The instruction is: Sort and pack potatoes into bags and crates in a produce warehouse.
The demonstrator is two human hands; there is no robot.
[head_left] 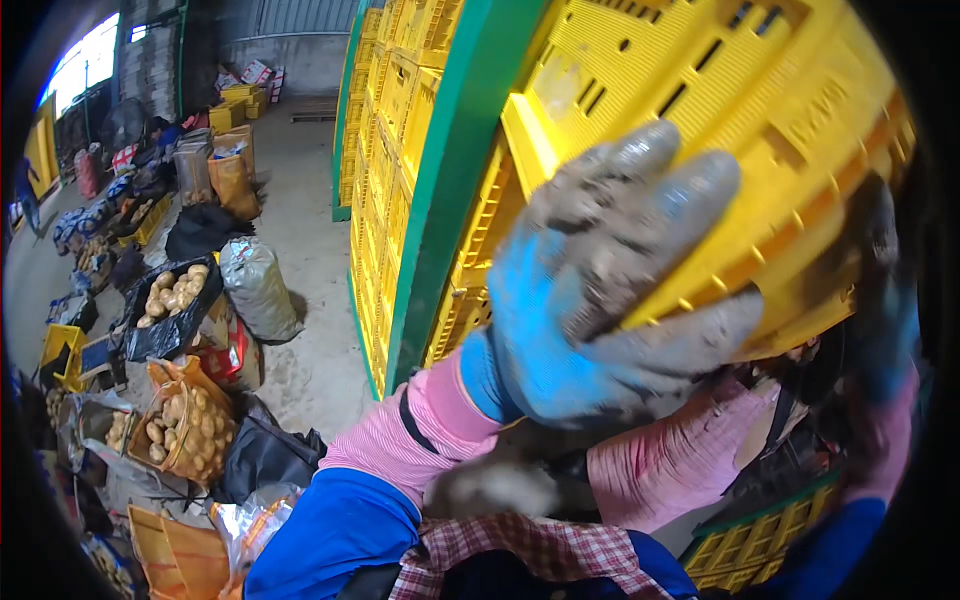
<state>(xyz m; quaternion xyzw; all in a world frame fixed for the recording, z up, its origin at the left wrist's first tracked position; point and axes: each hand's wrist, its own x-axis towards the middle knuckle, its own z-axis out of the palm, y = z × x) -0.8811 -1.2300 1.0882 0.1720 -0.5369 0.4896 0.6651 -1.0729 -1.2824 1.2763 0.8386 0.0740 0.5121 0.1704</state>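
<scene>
A yellow slatted plastic crate (800,140) is tilted at the upper right, close in front of me. My left hand (620,270), in a blue work glove caked with grey mud, grips its near left corner, fingers spread over the side and thumb along the lower edge. My right hand (880,260), gloved, dark and partly blurred, is against the crate's right end; its fingertips are hard to make out. The inside of the crate is hidden. Pink striped cloth (680,450) shows beneath it; whose it is I cannot tell.
Yellow crates (400,130) stand stacked within a green frame (440,190) beside the crate I hold. To the left on the concrete floor are an orange net sack of potatoes (190,430), a black-lined container of potatoes (170,300) and a silvery full sack (258,290). People sit farther back.
</scene>
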